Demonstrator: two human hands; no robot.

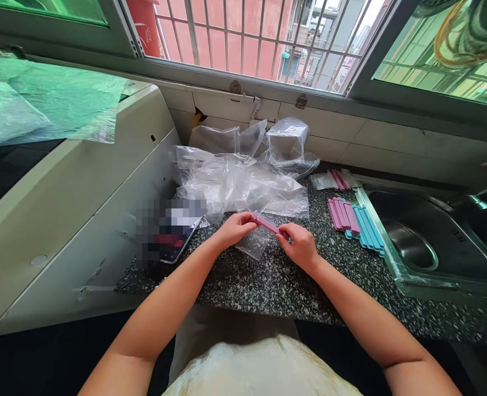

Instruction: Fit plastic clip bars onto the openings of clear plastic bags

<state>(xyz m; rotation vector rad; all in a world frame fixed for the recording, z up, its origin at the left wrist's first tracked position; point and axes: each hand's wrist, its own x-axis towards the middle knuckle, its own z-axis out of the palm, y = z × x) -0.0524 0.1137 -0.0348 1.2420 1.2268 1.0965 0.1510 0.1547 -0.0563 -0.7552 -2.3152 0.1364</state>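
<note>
My left hand (pixel 236 228) and my right hand (pixel 299 247) each grip one end of a pink sealing clip (pixel 267 224) above the speckled granite counter (pixel 276 280). A small clear plastic bag (pixel 256 242) hangs from the clip between the hands. Just to the right lie a row of pink clips (pixel 342 213) and a row of blue clips (pixel 367 226), side by side near the sink's edge. Further back, a few more pink clips (pixel 339 179) lie on a clear bag.
A heap of clear plastic bags (pixel 243 176) fills the back of the counter under a barred window. A steel sink (pixel 429 242) is at the right. A phone (pixel 173 236) lies at the left beside a white appliance (pixel 74 192).
</note>
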